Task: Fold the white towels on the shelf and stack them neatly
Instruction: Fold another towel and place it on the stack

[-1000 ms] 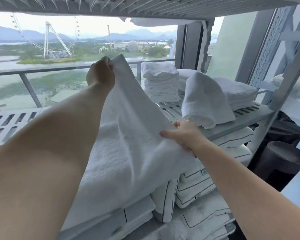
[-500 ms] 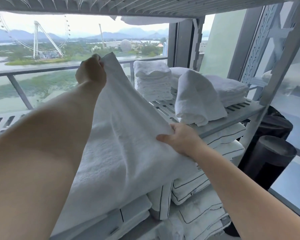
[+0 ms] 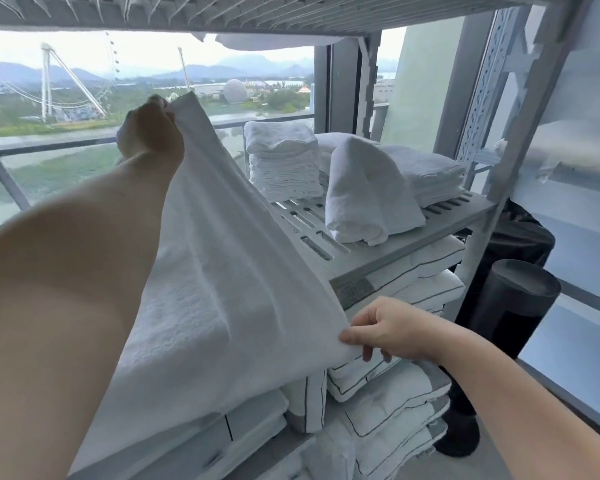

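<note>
I read the spread towel (image 3: 222, 289) as white terry cloth, nubbly and matt. The slotted shelf (image 3: 378, 261) looks like smooth grey plastic, dull-finished. The stacked towels (image 3: 283, 164) show the same looped cloth; the black cylinder (image 3: 523, 306) has a faint satin sheen

We've got one wide-angle head cam, sitting close to the front edge of the shelf (image 3: 312, 216) and facing across it, slightly down, toward the window (image 3: 257, 74).

left arm stretched up and forward, left hand (image 3: 151, 133) fisted around a corner of the towel (image 3: 222, 289), right arm reaching in low, right hand (image 3: 383, 332) pinching the towel's lower edge, fingers curled
</note>
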Demonstrator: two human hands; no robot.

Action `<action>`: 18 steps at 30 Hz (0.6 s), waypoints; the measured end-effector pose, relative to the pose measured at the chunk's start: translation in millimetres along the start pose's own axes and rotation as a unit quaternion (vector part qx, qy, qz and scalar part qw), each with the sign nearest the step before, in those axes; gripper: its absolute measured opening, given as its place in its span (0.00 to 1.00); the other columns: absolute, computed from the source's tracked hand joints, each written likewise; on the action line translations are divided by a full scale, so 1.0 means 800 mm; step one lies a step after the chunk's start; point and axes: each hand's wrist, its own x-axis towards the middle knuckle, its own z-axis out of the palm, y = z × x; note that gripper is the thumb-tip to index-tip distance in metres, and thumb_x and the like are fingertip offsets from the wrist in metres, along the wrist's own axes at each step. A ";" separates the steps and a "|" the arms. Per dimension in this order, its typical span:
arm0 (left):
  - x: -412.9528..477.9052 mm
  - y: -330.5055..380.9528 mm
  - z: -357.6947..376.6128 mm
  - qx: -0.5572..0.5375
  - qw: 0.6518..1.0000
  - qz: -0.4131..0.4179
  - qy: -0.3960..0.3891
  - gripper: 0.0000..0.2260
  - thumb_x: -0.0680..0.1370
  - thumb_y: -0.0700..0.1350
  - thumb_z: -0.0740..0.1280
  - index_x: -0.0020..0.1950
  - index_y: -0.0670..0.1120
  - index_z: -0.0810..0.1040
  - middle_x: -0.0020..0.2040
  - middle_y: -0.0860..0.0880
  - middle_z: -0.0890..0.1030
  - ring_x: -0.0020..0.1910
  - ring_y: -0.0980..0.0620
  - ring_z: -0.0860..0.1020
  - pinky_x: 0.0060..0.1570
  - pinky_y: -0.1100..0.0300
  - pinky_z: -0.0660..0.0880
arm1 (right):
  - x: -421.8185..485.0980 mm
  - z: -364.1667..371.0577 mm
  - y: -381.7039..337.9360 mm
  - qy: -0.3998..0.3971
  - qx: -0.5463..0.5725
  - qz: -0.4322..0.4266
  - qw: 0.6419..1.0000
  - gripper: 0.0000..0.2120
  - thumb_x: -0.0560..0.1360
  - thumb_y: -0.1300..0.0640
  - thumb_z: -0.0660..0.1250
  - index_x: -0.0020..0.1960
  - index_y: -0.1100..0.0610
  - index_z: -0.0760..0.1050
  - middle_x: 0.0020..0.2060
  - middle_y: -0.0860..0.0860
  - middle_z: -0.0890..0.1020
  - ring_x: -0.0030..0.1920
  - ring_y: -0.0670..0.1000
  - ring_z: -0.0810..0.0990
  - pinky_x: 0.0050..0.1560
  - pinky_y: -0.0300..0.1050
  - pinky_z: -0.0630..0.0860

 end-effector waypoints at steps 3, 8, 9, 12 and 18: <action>0.000 0.009 0.003 -0.004 1.000 -0.003 -0.007 0.13 0.81 0.45 0.56 0.61 0.49 0.77 0.58 0.39 0.81 0.59 0.36 0.78 0.56 0.47 0.73 | -0.004 0.010 0.019 -0.015 0.043 -0.004 0.999 0.09 0.77 0.49 0.69 0.49 0.54 0.84 0.42 0.52 0.85 0.41 0.47 0.83 0.38 0.44 0.77; -0.010 0.023 0.015 0.000 1.000 -0.001 -0.013 0.14 0.82 0.46 0.56 0.63 0.50 0.77 0.59 0.39 0.81 0.60 0.36 0.78 0.57 0.47 0.73 | 0.003 0.029 0.029 0.018 0.010 0.003 1.000 0.15 0.69 0.37 0.73 0.36 0.49 0.82 0.27 0.43 0.79 0.28 0.39 0.75 0.30 0.31 0.68; -0.010 0.025 0.017 0.000 1.000 0.003 -0.015 0.13 0.82 0.46 0.56 0.63 0.50 0.77 0.59 0.39 0.81 0.60 0.36 0.78 0.57 0.47 0.73 | 0.005 0.029 0.032 0.029 -0.027 0.006 0.999 0.17 0.70 0.37 0.72 0.35 0.50 0.81 0.25 0.42 0.78 0.26 0.40 0.75 0.29 0.30 0.67; -0.004 0.034 0.018 -0.011 1.000 0.021 -0.018 0.12 0.81 0.47 0.57 0.60 0.51 0.78 0.57 0.40 0.82 0.58 0.36 0.78 0.55 0.48 0.73 | 0.004 0.020 0.040 0.028 -0.069 0.035 0.997 0.19 0.73 0.37 0.68 0.35 0.52 0.81 0.29 0.43 0.83 0.28 0.41 0.79 0.31 0.33 0.71; -0.021 0.057 0.053 -0.036 0.997 0.056 -0.043 0.10 0.80 0.45 0.58 0.56 0.50 0.78 0.54 0.41 0.82 0.56 0.38 0.78 0.55 0.48 0.70 | 0.018 0.002 0.042 0.085 -0.050 0.088 0.991 0.28 0.76 0.35 0.65 0.30 0.57 0.72 0.26 0.48 0.74 0.29 0.50 0.73 0.35 0.44 0.69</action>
